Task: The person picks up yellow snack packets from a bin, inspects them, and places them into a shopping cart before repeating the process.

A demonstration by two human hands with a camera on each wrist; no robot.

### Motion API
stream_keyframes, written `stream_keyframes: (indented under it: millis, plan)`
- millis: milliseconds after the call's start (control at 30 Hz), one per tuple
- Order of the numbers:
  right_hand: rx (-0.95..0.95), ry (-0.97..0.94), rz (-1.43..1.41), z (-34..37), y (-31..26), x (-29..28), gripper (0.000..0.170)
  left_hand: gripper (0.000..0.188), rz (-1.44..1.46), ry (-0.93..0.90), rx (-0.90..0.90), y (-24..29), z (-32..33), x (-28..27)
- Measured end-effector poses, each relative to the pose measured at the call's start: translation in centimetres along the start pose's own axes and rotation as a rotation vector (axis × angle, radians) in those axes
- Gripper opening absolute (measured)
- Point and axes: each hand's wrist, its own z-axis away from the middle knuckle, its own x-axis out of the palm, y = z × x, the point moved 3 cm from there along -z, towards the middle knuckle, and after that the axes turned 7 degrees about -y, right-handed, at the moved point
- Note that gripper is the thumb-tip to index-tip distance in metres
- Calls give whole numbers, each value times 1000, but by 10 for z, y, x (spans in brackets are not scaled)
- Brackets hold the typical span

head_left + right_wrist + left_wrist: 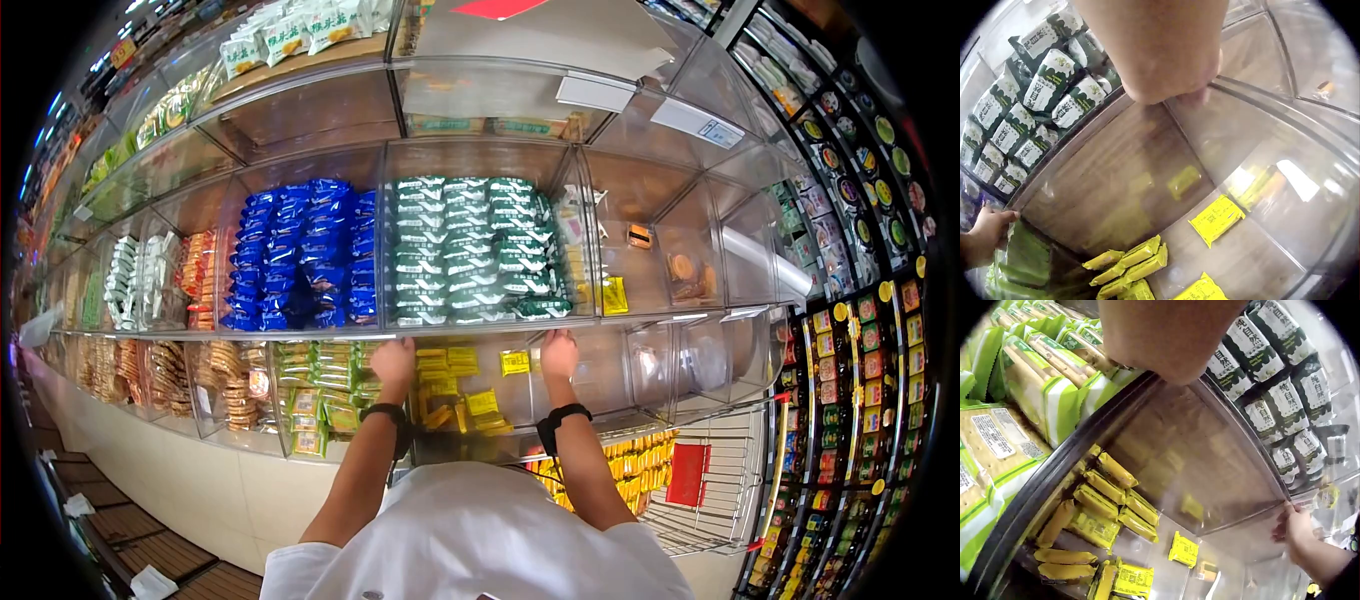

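Observation:
A clear plastic bin [531,405] in the lower shelf row holds several small yellow packets [481,402]. My left hand [394,360] grips its back edge at the left corner, beside green-and-white cracker packs [1041,381]. At the right corner my right hand [559,355] grips the same edge, fingers curled over it in the left wrist view. Most packets lie in the left part of the bin; one yellow packet [1217,220] lies apart, nearer the right wall. Green-and-white packs [470,250] are stacked just above and behind both hands.
Blue packs [300,255] fill the compartment at upper left. Round biscuits in clear bags [238,390] stand further left in the lower row. A metal shopping cart [735,490] with yellow packs [640,465] is at my right, before a tall dark shelf [850,400].

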Motion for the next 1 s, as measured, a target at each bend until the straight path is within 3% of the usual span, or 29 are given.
stream_keyframes:
  millis: [1000]
  plan:
    - [2, 92, 5, 3, -4, -7, 22, 43, 14, 28, 11, 2, 2, -6]
